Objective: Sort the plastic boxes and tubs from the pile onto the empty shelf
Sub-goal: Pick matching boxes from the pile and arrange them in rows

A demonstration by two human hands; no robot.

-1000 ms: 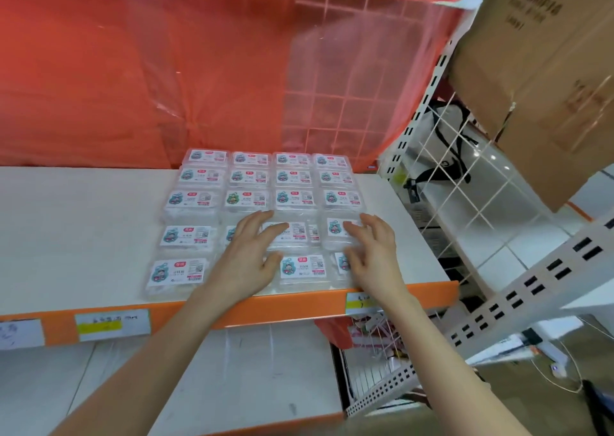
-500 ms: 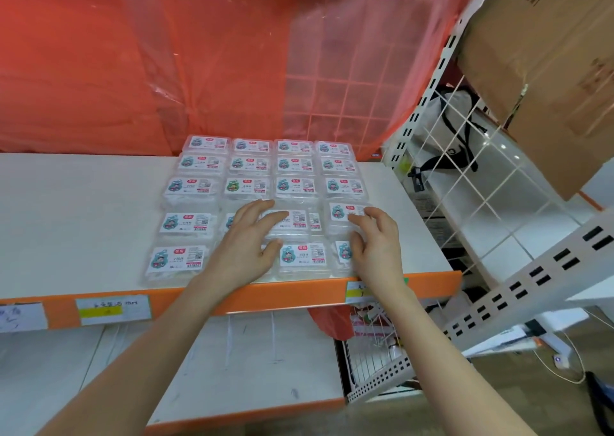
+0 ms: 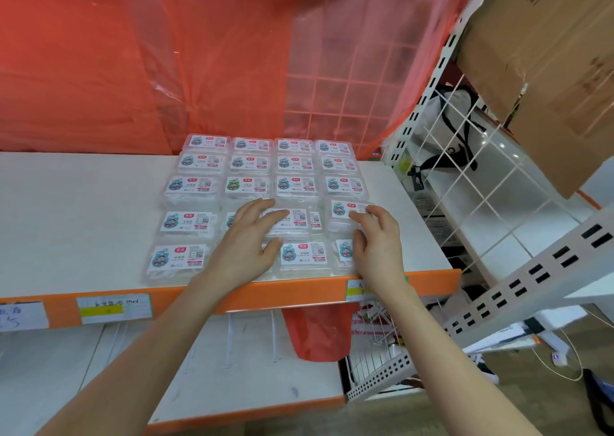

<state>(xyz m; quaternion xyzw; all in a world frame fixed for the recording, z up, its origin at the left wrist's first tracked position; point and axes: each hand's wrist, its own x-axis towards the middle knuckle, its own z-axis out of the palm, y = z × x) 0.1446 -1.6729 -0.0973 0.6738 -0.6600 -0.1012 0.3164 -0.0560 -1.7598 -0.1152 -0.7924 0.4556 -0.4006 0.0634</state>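
Several clear plastic boxes with white labels [image 3: 247, 185] lie in neat rows on the white shelf [image 3: 83, 209], from its back to its orange front lip. My left hand [image 3: 247, 244] lies flat with spread fingers on a box in the second row from the front [image 3: 292, 223]. My right hand [image 3: 375, 243] touches the rightmost box of that row [image 3: 345, 211] with its fingertips, its thumb beside the front-right box [image 3: 344, 253]. Parts of both front rows are hidden under my hands.
Red plastic sheeting [image 3: 166, 53] hangs behind the shelf. The shelf's left half is bare white board. A white wire grid panel [image 3: 481, 176] and a perforated upright [image 3: 531, 279] stand to the right. Cardboard boxes [image 3: 548, 53] hang over the upper right. A lower shelf [image 3: 199, 369] sits beneath.
My right hand's fingers have curled back a little on the rightmost box. My left hand stays flat on its box. The view has tilted slightly.
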